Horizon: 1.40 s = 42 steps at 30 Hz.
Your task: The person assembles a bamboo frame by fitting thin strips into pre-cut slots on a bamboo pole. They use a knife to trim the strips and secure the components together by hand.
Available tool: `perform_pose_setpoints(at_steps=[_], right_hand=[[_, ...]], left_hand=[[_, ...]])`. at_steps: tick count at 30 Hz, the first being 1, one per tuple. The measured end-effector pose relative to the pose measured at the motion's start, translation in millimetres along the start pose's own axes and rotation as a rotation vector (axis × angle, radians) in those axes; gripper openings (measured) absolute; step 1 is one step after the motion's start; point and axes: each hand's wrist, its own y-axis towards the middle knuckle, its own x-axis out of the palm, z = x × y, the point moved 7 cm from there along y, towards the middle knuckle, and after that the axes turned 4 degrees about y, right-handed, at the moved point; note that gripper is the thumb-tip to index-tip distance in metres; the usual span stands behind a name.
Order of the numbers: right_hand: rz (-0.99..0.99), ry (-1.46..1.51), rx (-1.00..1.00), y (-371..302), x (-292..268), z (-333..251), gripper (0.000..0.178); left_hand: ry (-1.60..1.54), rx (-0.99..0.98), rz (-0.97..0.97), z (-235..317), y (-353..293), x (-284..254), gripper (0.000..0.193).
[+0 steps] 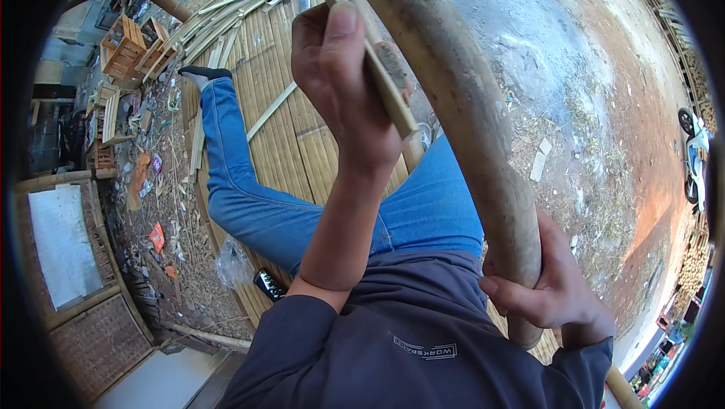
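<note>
In my raised left hand [340, 84] is a narrow, flat bamboo strip [389, 99]. The thumb lies along it and the fingers curl behind. A small greyish patch shows beside the strip near the fingertips; I cannot make out what it is. A thick, smooth bamboo pole [468, 80] slants from the top middle down to the lower right, close to the strip's right side. Near its lower end my right hand [555, 288] grips the pole, thumb across the front and fingers partly hidden behind.
I sit on a bamboo-slat platform [276, 54], legs spread. Loose bamboo strips [242, 1] pile at its far end. Beside my left hip lie a dark phone-like object [269, 285] and a clear plastic bag [236, 264]. Wooden crates [123, 48] stand far left; a motorbike [696, 156] far right.
</note>
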Motion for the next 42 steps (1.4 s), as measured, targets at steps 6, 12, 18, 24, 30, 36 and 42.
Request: perform_pose_setpoints(at_steps=[6, 12, 18, 24, 30, 36, 42], right_hand=[[-0.080, 0.082, 0.079, 0.5, 0.0, -1.3, 0.064], [0.281, 0.322, 0.170, 1.9, -17.6, -1.2, 0.063], [0.264, 0.271, 0.163, 0.9, -18.1, -3.4, 0.065], [0.097, 0.265, 0.155, 1.7, -9.7, -3.3, 0.051], [-0.053, 0.104, 0.171, 0.2, 5.1, -1.7, 0.051], [-0.218, 0.063, 0.046, -2.3, 26.1, 8.9, 0.052], [-0.168, 0.077, 0.107, 10.5, 15.2, -7.4, 0.046]], left_hand=[[-0.070, -0.066, 0.026, 6.0, -0.3, -0.8, 0.046], [-0.090, -0.064, 0.040, 6.6, 0.9, -5.9, 0.045], [-0.176, -0.062, 0.015, 8.1, 0.2, -13.8, 0.048], [-0.410, -0.104, -0.046, 13.4, 2.1, -23.3, 0.048], [-0.379, -0.105, -0.031, 8.8, -2.9, -32.2, 0.050], [-0.284, -0.127, 0.018, 9.7, -4.4, -25.4, 0.050], [-0.084, 0.018, 0.045, 4.6, -4.3, -26.1, 0.049]])
